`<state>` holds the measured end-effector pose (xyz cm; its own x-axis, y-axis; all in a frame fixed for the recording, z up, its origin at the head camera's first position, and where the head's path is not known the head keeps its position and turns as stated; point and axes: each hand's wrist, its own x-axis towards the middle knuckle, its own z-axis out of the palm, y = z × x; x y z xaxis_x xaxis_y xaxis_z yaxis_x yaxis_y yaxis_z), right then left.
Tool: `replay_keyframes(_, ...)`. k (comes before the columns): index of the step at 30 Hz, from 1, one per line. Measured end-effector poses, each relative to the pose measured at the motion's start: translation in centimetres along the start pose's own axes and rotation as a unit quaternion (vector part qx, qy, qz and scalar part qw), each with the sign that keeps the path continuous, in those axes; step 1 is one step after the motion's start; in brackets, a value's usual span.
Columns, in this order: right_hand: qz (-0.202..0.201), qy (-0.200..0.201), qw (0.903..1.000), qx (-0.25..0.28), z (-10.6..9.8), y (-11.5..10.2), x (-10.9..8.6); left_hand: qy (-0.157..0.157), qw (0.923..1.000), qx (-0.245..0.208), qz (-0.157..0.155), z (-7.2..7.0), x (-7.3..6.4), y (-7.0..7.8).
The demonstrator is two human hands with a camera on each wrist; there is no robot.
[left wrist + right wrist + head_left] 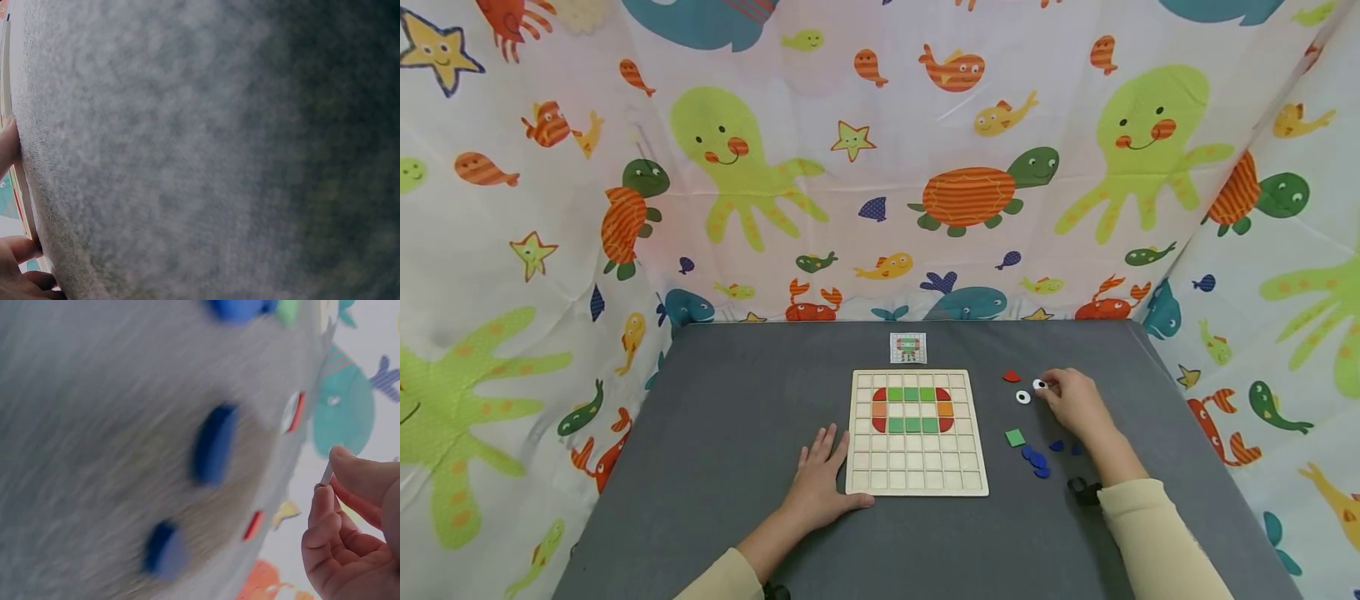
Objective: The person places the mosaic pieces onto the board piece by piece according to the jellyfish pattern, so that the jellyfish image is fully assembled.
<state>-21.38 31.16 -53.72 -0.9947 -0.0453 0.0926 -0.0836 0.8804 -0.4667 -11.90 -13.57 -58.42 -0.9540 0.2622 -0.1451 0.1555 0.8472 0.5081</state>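
Right hand pinches eye piece, left hand at board

Right hand (pixel 1072 404) is at the right of the table (pixel 760 400); thumb and fingertips pinch a white eye piece (pixel 1039 384), other fingers curled. Second eye piece (pixel 1023 397) lies just left of it, red piece (pixel 1012 377) slightly farther off. Nearer: green square (pixel 1015 437), a cluster of blue round pieces (pixel 1038 460), two small blue pieces (pixel 1057 446) to their right.

Left hand (pixel 822 483) has fingers spread and straightish, grasps nothing, touches the left side of the grid board (pixel 897 481), thumb by its near left corner. Board lies flat mid-table, between the hands. In its far half, four red corner pieces (pixel 880 395), six green tiles (pixel 912 394) and two orange tiles (pixel 945 409) ring three bare cells. Near rows bare.

Small picture card (pixel 907 348) lies just beyond the board's far edge. Sea-animal cloth (pixel 805 267) hangs behind the table. Dark strap (pixel 1084 491) at right wrist.
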Motion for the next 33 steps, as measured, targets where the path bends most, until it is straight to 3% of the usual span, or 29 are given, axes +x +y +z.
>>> replay_keyframes(8, -0.029, -0.007, 0.9994, 0.014, 0.1, -4.3, -0.2, -0.002, 1.0000, 0.003, 0.002, 0.0, 0.1, 0.0)
replay_keyframes(20, -0.085, -0.025, 0.9953, 0.037, 2.5, -9.4, -0.1, 0.000, 1.0000, -0.001, 0.004, 0.0, 0.1, 0.0)
replay_keyframes(33, -0.116, -0.047, 0.9898, 0.067, 4.8, -12.5, 0.1, 0.003, 1.0000, -0.006, 0.001, -0.1, 0.1, 0.1)
